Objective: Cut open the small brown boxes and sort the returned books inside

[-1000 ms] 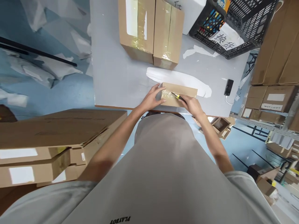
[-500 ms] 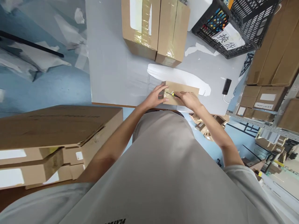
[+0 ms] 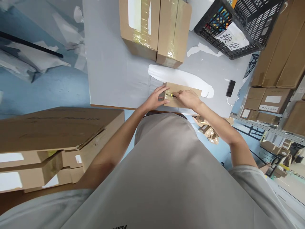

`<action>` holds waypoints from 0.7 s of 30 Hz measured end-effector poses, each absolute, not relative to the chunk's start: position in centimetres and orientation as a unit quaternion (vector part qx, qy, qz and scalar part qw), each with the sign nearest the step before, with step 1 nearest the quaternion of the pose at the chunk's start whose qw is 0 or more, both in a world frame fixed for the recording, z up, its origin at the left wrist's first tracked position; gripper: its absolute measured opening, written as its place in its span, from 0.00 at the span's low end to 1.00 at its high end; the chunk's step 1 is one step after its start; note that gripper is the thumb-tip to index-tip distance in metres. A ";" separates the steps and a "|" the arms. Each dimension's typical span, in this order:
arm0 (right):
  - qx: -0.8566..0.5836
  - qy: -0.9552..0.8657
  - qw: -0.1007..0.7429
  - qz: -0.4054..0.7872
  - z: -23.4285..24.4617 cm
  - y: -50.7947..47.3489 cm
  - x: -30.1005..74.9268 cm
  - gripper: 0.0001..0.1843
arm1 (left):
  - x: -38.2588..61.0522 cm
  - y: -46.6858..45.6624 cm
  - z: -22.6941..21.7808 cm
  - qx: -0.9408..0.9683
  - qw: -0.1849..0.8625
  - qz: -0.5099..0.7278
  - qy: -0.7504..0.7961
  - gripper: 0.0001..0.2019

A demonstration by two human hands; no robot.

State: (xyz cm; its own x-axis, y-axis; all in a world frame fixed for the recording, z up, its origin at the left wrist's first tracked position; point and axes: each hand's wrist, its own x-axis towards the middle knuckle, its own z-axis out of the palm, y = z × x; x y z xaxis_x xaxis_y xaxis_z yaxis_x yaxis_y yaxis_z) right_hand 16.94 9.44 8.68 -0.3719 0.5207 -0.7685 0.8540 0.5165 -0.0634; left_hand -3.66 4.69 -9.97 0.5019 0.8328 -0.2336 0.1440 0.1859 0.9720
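A small cardboard box [image 3: 175, 86] lies near the front edge of the grey table [image 3: 111, 82], clear tape on its left end. My left hand [image 3: 154, 98] grips that end, fingertips at the far corner and thumb on the near side. In my right hand [image 3: 189, 99] is a yellow-and-black utility knife [image 3: 172, 95], held low over the box top. Its tip points left into the taped end, between the fingers and thumb of my left hand. Most of the handle is hidden under my right fingers.
Behind the box lies a white paper strip [image 3: 176, 74]. Two taped cartons [image 3: 170, 47] and a black crate [image 3: 228, 35] stand farther back. A black phone-like device [image 3: 230, 88] with a white cable is at right. Large cartons [image 3: 59, 127] flank me on the left.
My right hand has slid left along the box top with the knife, closer to my left hand. The left hand keeps its hold on the box end. The view has shifted slightly.
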 end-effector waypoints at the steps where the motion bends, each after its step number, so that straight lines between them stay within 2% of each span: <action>1: 0.432 0.795 0.355 -0.234 8.8 9.5 16.8 0.26 | -3.7 4.7 -9.8 0.578 0.645 0.266 0.423 0.56; 6: 0.453 0.781 0.363 -0.230 9.5 9.2 18.6 0.25 | -4.1 4.5 -8.9 0.573 0.645 0.261 0.434 0.54; 12: 0.502 0.732 0.413 -0.205 11.6 7.1 28.2 0.22 | -3.8 4.0 -8.8 0.560 0.636 0.263 0.462 0.52; 15: 0.505 0.721 0.433 -0.194 11.8 6.1 32.1 0.23 | -3.6 3.9 -9.0 0.547 0.637 0.264 0.475 0.51; 21: 0.508 0.740 0.394 -0.198 10.0 5.1 35.3 0.26 | -3.2 3.9 -8.9 0.518 0.632 0.273 0.508 0.50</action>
State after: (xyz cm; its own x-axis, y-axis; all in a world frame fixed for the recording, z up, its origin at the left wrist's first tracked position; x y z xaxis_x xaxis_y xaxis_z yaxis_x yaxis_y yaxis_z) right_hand 35.35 5.07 9.97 -0.1740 0.5952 -0.7845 0.9073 0.4065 0.1072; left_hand -3.23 3.88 -8.94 0.3348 0.8710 -0.3594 0.1824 0.3143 0.9316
